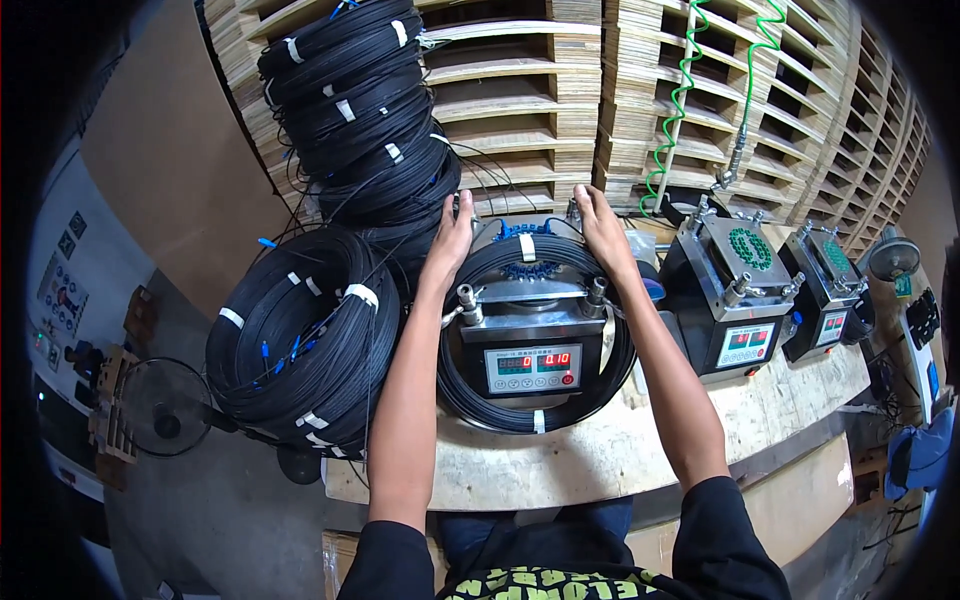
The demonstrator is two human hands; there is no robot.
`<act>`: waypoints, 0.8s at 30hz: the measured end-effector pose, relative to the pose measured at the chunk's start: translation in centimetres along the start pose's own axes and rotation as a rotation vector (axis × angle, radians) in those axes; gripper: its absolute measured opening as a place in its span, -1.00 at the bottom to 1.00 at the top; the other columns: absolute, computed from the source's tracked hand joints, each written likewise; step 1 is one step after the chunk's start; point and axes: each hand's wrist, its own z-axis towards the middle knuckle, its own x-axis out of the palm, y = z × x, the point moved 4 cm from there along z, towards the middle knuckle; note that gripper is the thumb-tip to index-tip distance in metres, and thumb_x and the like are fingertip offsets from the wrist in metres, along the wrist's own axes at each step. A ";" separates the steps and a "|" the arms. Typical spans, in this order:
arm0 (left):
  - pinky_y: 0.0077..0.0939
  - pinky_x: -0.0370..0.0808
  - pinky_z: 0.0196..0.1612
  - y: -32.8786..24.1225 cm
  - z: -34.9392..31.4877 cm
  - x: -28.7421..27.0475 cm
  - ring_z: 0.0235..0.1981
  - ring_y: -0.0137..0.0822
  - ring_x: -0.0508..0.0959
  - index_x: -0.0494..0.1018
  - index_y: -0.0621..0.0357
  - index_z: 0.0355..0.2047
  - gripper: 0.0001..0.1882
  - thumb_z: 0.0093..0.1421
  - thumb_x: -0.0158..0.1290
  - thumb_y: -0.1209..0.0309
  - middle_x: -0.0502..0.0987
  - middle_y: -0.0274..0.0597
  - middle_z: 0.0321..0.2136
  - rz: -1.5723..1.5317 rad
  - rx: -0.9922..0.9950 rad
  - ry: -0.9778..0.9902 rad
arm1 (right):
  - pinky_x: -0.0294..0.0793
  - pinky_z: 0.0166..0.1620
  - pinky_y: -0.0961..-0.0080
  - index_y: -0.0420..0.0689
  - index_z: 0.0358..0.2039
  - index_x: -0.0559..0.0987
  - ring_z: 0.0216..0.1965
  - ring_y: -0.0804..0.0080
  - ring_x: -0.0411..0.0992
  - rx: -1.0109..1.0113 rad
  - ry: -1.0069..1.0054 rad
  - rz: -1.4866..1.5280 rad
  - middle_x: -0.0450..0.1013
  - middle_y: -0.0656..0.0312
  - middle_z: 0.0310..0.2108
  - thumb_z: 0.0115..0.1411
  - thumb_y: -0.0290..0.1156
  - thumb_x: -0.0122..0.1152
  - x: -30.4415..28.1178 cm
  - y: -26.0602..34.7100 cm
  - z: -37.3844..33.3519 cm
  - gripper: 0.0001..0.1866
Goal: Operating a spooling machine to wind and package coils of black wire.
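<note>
One front machine (pixel 590 352): stands on the bench, near its middle, ringed by a cable coil; its panel (pixel 540 368) faces the person, with red lit digits and a row of round buttons.
Cable coil (pixel 480 407): black, lying around the machine, passing over the rear of its top and below its panel; white tape (pixel 528 247) binds it at top and bottom.
Blue plugs (pixel 528 270): bunched in rows on the machine's top, at the rear.
Left hand (pixel 453 240): at the rear left corner of the machine, beside the coil; its grip is partly hidden, so I cannot tell whether it closes on a post.
Right hand (pixel 603 232): at the rear right corner, thumb side inward; whether its grip is closed or loose, I cannot tell.
Bench (pixel 480 475): pale wood, under the machine and the person's forearms.
Right side: two more machines (pixel 733 300), each topped with a plate of green dots (pixel 748 250).
Left side: a stack of black coils (pixel 350 110); a wider coil pile (pixel 230 350) just in front, taped white; a round fan (pixel 168 425) beyond.
Behind: wooden pallets (pixel 580 85), piled high; green curly hoses (pixel 686 75) hang before them.
</note>
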 end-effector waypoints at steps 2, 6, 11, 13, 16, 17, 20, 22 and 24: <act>-0.20 -0.03 0.43 0.3 0.1 -0.3 0.45 0.07 -0.02 -0.19 0.28 0.45 0.07 0.29 -0.32 -0.40 -0.03 0.30 0.41 -0.006 -0.004 -0.015 | 0.37 0.09 0.16 -0.25 0.20 0.37 0.00 -0.11 0.47 0.013 0.024 0.047 0.51 -0.19 -0.17 0.41 0.16 -0.15 0.2 -0.3 0.1 -0.31; -0.21 -0.02 0.43 0.2 0.1 0.3 0.45 0.10 -0.01 -0.17 0.29 0.44 0.08 0.28 -0.30 -0.40 -0.01 0.31 0.40 0.008 -0.061 -0.031 | 0.27 0.25 0.36 -0.33 0.27 0.27 0.20 0.13 0.37 0.017 0.041 0.156 0.38 -0.17 0.17 0.44 0.04 -0.06 0.7 -2.5 1.0 -0.32; -0.20 0.00 0.42 0.1 0.0 0.0 0.44 0.09 0.00 -0.14 0.28 0.44 0.07 0.28 -0.26 -0.40 0.00 0.30 0.40 0.063 0.005 -0.060 | 0.37 0.15 0.21 -0.23 0.26 0.30 0.09 -0.13 0.46 -0.061 -0.011 0.161 0.50 -0.30 -0.05 0.40 0.11 -0.04 1.1 -2.2 1.0 -0.31; -0.21 0.01 0.42 0.2 -0.2 -0.2 0.44 0.09 0.02 -0.13 0.28 0.44 0.07 0.28 -0.26 -0.39 0.02 0.30 0.40 0.063 -0.011 -0.059 | 0.37 0.14 0.21 -0.23 0.25 0.31 0.08 -0.14 0.46 -0.046 0.013 0.152 0.50 -0.30 -0.05 0.40 0.11 -0.04 1.2 -1.6 0.6 -0.32; -0.23 0.05 0.40 0.5 0.4 0.0 0.42 0.09 0.08 -0.06 0.30 0.42 0.05 0.29 -0.26 -0.38 0.09 0.29 0.37 0.039 -0.011 -0.023 | 0.38 0.13 0.21 -0.23 0.24 0.34 0.05 -0.14 0.48 -0.037 0.019 0.119 0.51 -0.29 -0.08 0.39 0.10 -0.02 1.1 -1.9 0.6 -0.33; -0.24 0.07 0.39 0.5 0.6 0.1 0.41 0.08 0.12 -0.01 0.31 0.41 0.03 0.29 -0.26 -0.38 0.13 0.29 0.35 0.017 -0.004 0.006 | 0.39 0.12 0.21 -0.23 0.23 0.35 0.02 -0.14 0.49 -0.038 0.009 0.097 0.53 -0.27 -0.10 0.39 0.09 -0.02 1.1 -1.8 0.6 -0.34; -0.25 0.13 0.36 0.8 0.9 0.1 0.36 0.06 0.21 0.10 0.33 0.36 0.01 0.30 -0.28 -0.38 0.24 0.30 0.29 0.041 -0.021 -0.002 | 0.41 0.10 0.21 -0.24 0.22 0.36 -0.02 -0.09 0.53 -0.017 0.022 0.037 0.55 -0.23 -0.14 0.39 0.09 0.00 0.9 -1.6 0.5 -0.34; -0.24 0.16 0.35 1.0 0.9 -0.3 0.35 0.06 0.24 0.13 0.34 0.34 -0.01 0.30 -0.28 -0.37 0.27 0.31 0.27 0.063 -0.038 0.003 | 0.42 0.09 0.22 -0.23 0.21 0.36 -0.03 -0.07 0.54 -0.004 0.057 0.075 0.56 -0.22 -0.14 0.39 0.08 0.00 0.9 -1.0 0.2 -0.35; -0.24 0.18 0.34 1.0 1.0 -0.2 0.33 0.06 0.27 0.16 0.35 0.32 -0.02 0.31 -0.28 -0.37 0.30 0.31 0.24 0.079 -0.049 0.013 | 0.43 0.08 0.23 -0.22 0.21 0.37 -0.04 -0.05 0.55 0.007 0.087 0.106 0.56 -0.20 -0.15 0.39 0.08 0.01 0.9 -1.3 0.3 -0.36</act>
